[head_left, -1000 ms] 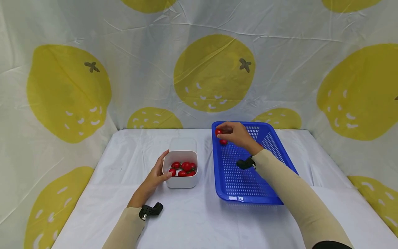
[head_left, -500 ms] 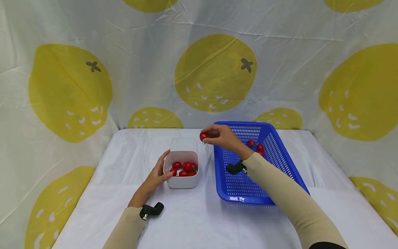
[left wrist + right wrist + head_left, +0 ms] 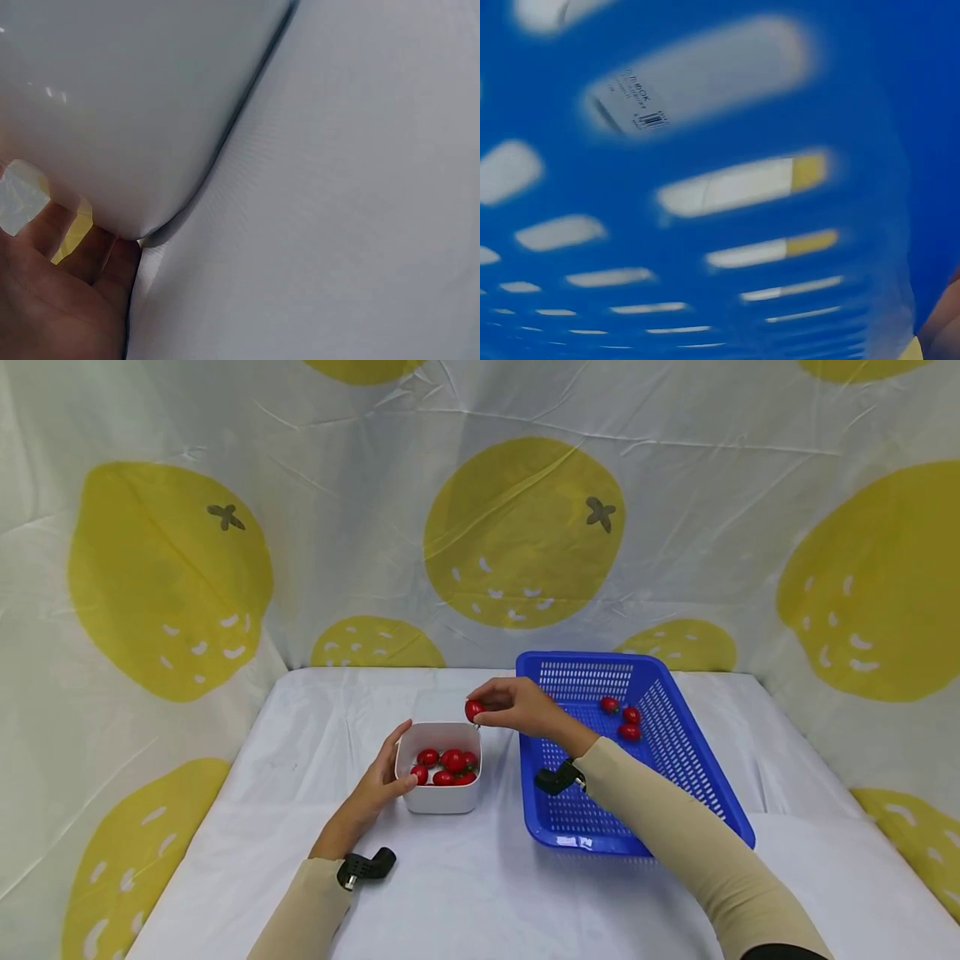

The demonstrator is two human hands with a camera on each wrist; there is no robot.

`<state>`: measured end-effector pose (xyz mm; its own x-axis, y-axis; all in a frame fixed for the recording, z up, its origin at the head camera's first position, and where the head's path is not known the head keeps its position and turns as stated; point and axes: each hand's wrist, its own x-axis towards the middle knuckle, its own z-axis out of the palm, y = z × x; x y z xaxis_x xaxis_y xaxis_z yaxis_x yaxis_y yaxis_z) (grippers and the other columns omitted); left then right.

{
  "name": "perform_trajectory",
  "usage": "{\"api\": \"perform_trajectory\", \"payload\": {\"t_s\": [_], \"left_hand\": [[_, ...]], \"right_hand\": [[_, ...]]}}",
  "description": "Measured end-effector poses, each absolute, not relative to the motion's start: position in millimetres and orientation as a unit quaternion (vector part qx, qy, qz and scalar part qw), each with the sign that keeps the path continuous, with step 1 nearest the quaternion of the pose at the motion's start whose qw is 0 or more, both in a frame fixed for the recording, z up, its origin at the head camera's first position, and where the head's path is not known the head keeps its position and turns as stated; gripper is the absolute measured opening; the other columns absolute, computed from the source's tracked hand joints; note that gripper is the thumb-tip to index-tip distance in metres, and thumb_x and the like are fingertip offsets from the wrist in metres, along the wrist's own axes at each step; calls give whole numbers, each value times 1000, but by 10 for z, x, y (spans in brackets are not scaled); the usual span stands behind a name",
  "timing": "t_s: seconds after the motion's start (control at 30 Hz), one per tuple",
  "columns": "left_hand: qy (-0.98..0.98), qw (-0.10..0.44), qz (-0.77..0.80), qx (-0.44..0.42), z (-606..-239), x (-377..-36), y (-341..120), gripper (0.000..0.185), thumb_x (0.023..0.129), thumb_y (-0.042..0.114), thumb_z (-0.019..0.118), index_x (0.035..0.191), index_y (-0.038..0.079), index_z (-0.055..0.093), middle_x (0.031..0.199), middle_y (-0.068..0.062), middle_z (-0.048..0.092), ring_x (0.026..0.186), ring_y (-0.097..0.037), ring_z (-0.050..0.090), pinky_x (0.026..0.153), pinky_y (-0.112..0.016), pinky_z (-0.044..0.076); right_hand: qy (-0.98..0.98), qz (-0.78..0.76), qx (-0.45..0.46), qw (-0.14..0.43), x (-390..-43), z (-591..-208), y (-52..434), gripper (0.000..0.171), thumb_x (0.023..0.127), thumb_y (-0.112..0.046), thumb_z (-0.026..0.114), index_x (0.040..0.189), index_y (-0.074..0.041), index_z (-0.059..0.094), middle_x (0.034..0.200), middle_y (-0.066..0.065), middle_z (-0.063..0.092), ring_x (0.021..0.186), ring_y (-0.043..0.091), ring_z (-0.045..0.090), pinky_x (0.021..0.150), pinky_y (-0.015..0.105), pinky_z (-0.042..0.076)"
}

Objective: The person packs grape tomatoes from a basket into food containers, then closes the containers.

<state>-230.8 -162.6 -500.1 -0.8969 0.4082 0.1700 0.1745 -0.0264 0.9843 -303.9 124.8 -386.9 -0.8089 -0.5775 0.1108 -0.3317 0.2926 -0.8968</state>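
Hands (image 3: 375,785) (image 3: 521,706) grip a white box (image 3: 441,801) (left) and partly hidden tomato (image 3: 473,709) (right).

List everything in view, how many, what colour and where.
Basket: one, blue, right side
Box: one, white, left of basket
Tomatoes: at least ten, red, six-plus in box, three in basket, one held
Likely lid: one, translucent, behind box
Tablecloth: one, white, underneath
Printed lemons: several, yellow, on white backdrop
Barcode: one, black, behind basket slot
Wrist cameras: two, black, on wrists
Sleeves: two, beige, on arms
Left hand: one, on box
Right hand: one, pinching tomato
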Motion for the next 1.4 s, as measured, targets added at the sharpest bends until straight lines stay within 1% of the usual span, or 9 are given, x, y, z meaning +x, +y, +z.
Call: {"api": "perform_trajectory", "payload": {"t_s": [0.2,0.47,0.7,0.77,0.87,0.97,1.13,1.27,1.4], "left_hand": [[685,84,690,218,-4983,-2306,-1626,84,89,19,61,155,21,9,156,-14,18,142,-33,18,110,-56,22],[685,86,690,217,-4976,-2312,-1627,85,88,21,64,155,23,11,155,-18,19,141,-35,19,109,-54,26],[684,85,691,216,-4955,-2310,-1633,84,88,24,65,154,29,14,155,-16,20,141,-33,20,110,-53,25],[684,86,691,219,-4956,-2307,-1629,85,88,24,64,155,25,12,155,-17,19,141,-34,20,110,-54,25],[685,87,690,218,-4966,-2305,-1625,86,88,23,64,155,21,9,155,-18,19,141,-34,20,110,-54,25],[685,88,690,216,-4977,-2307,-1623,85,89,22,63,155,23,10,155,-16,20,141,-34,20,110,-54,25],[684,87,691,218,-4981,-2313,-1623,82,89,20,62,155,29,13,155,-14,21,141,-33,19,110,-44,29],[683,88,691,221,-4986,-2315,-1625,83,89,19,62,155,24,11,155,-14,21,141,-33,20,107,-32,34],[685,87,689,220,-4996,-2313,-1629,84,89,18,61,155,19,9,155,-14,22,141,-33,21,106,-31,34]], "right_hand": [[790,-525,-286,135,-3005,-3873,1235,37,85,-12,74,120,-6,66,113,10,69,105,22,66,88,36,53],[778,-526,-298,171,-3014,-3911,1228,35,85,-14,74,119,-9,67,112,7,70,109,21,64,90,37,52],[789,-492,-326,170,-3015,-3927,1195,34,86,-18,74,118,-12,68,111,3,70,109,19,64,88,36,53],[794,-482,-328,171,-3018,-3944,1190,34,86,-19,74,119,-13,68,111,3,70,107,19,65,87,35,53],[797,-474,-331,177,-3017,-3965,1190,36,86,-20,73,121,-13,67,116,7,68,103,19,66,85,35,54],[796,-471,-334,181,-3013,-3973,1198,38,87,-21,72,123,-13,65,123,13,64,102,19,67,85,35,54],[795,-469,-342,177,-3013,-3976,1210,38,87,-20,72,124,-13,65,127,16,62,102,18,67,86,34,54],[793,-470,-346,178,-3020,-3980,1207,37,88,-18,71,124,-11,65,126,16,62,103,18,67,86,34,54],[794,-467,-346,181,-3016,-3977,1201,37,88,-17,71,124,-11,65,125,13,63,103,17,67,87,34,53]]}}
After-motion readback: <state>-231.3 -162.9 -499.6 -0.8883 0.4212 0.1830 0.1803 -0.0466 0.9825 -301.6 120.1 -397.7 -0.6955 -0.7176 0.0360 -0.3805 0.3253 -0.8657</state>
